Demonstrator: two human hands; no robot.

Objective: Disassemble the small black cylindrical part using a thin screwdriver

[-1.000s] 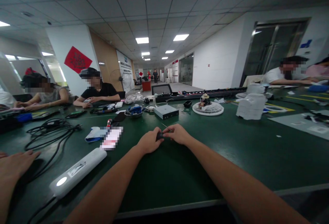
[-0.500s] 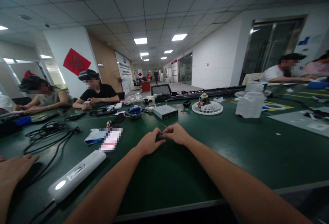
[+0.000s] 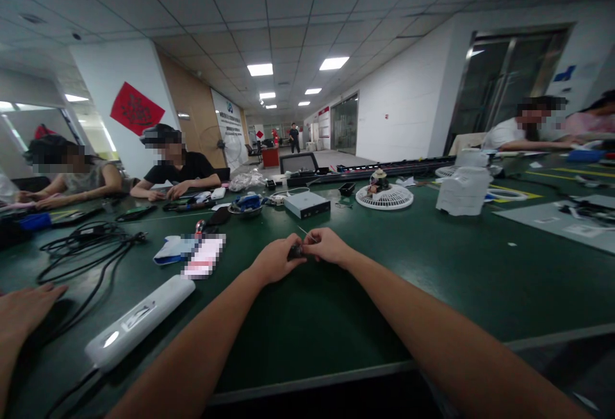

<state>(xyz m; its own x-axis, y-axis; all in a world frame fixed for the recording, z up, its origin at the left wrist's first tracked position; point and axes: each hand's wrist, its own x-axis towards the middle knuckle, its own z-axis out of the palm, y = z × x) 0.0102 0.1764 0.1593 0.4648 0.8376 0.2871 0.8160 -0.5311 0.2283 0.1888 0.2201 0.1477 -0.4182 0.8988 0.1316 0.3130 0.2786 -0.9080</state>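
Part: I see a small black part (image 3: 295,252) with a thin metal pin (image 3: 307,234).
Left grip: the left hand (image 3: 276,262) is clamped on the part.
Right grip: the right hand (image 3: 327,245) is clamped on it too.
Place: both hands are in front of the silver drive box (image 3: 306,204), over the green worktop (image 3: 365,316).

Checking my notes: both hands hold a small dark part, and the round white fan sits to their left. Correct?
No: the head view shows the round white fan beyond and right of the left hand and right hand, not left. They do hold the small dark part.
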